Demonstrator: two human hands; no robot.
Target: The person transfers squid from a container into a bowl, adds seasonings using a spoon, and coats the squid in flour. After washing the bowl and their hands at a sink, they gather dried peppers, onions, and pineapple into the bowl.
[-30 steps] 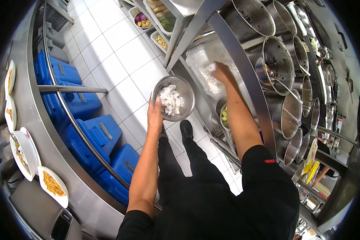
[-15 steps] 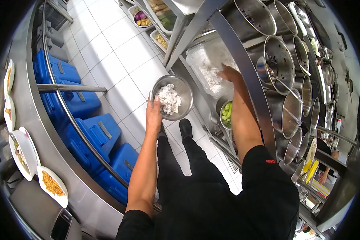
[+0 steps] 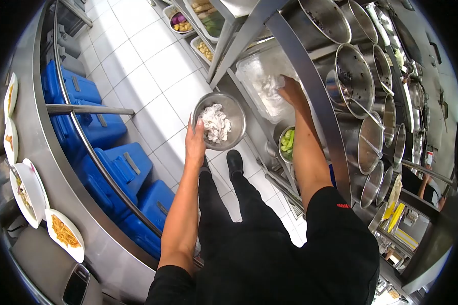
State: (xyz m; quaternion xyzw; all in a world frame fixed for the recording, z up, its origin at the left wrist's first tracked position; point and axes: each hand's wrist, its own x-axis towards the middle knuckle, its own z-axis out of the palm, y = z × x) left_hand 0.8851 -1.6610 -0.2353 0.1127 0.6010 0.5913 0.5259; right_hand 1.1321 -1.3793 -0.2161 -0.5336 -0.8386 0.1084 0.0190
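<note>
My left hand (image 3: 195, 142) grips a round steel bowl (image 3: 234, 109) by its left rim, thumb on the inside edge. Pale food pieces coated in white powder (image 3: 217, 123) are heaped in this bowl. Inside a clear plastic tub (image 3: 249, 66) on the shelf, more white powder (image 3: 266, 89) and coated pieces lie on the bottom. My right hand (image 3: 292, 91) reaches into the tub, its fingers curled together around what looks like a whitish coated piece, mostly hidden by the hand.
A steel container of green vegetable pieces (image 3: 287, 142) sits just below the tub. Several steel pots (image 3: 355, 76) line the counter at right, behind a metal post (image 3: 310, 86). Blue bins (image 3: 118, 168) stand left, under a counter with plated food (image 3: 65, 231). Another person (image 3: 423, 185) is far right.
My right hand has shifted slightly up within the tub, and its fingers have drawn together over the powder. My left hand still holds the bowl in nearly the same place.
</note>
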